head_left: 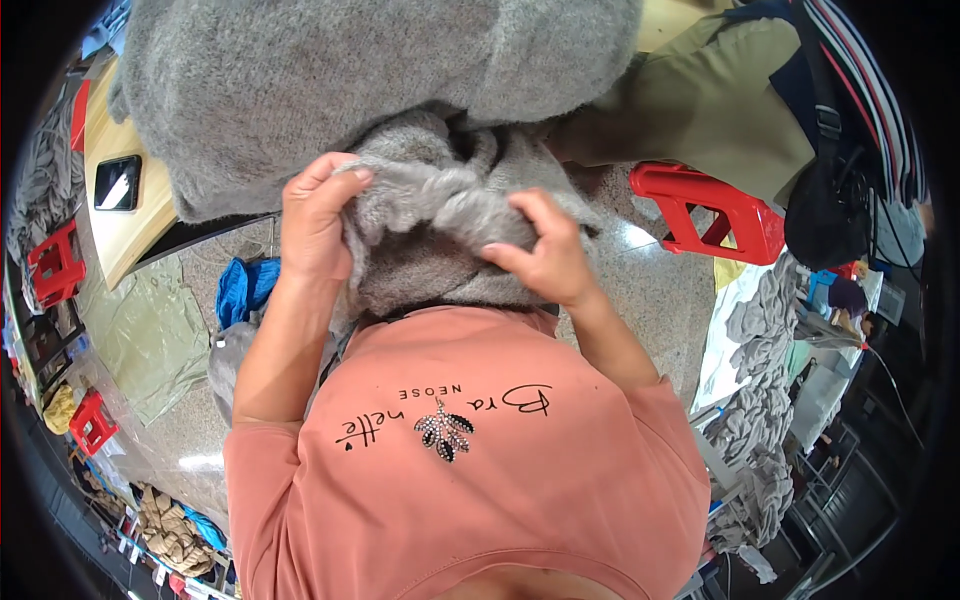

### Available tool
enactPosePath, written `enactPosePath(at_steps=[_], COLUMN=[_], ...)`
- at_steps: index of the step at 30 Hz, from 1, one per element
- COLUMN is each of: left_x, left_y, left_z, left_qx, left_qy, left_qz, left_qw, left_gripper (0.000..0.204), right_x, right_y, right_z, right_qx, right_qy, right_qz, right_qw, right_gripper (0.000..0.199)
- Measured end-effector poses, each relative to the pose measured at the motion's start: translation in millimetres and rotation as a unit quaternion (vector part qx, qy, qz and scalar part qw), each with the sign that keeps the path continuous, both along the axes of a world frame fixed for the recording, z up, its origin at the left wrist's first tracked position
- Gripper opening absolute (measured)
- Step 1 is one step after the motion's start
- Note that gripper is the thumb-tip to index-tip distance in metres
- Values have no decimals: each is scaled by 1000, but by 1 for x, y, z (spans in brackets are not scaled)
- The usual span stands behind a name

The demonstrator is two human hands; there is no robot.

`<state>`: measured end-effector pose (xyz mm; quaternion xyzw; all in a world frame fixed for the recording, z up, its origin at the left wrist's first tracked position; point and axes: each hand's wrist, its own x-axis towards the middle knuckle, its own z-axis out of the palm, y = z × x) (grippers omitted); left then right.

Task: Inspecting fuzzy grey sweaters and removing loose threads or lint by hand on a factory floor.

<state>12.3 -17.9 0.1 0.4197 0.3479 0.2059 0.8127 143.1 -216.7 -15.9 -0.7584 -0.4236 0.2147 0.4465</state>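
Note:
A fuzzy grey knitted piece (430, 200) lies bunched over my lap, its edge gathered between my hands. My left hand (318, 215) is closed on the left part of that edge, thumb on top. On the right, my right hand (550, 245) grips the gathered fold between thumb and fingers; some of its fingers are hidden. Beyond my hands, a large heap of the same grey knit (350, 90) covers most of the table and hangs over its near edge. Whether the piece in my hands joins that heap, I cannot tell.
A phone (118, 183) lies on the wooden tabletop (150, 225) at left. Red plastic stools (700, 215) stand right and left. Another person's leg (700, 100) is close at far right. Blue cloth (245, 290) and a pale green sheet (150, 325) lie below left.

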Motion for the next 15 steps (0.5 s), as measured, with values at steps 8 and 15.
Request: enactPosePath(at_steps=[8,15], left_x=[-14,-13], left_y=[14,3], left_z=[18,34], left_qx=[-23,-50], left_qy=[-54,-42], left_qz=[23,2], left_qw=[998,998], left_gripper=[8,11], right_x=[16,-2], right_y=[0,4], right_z=[-7,36], right_qx=[1,150], right_qy=[84,-53], right_qz=[64,0], right_qw=[994,987], right_gripper=[19,24])
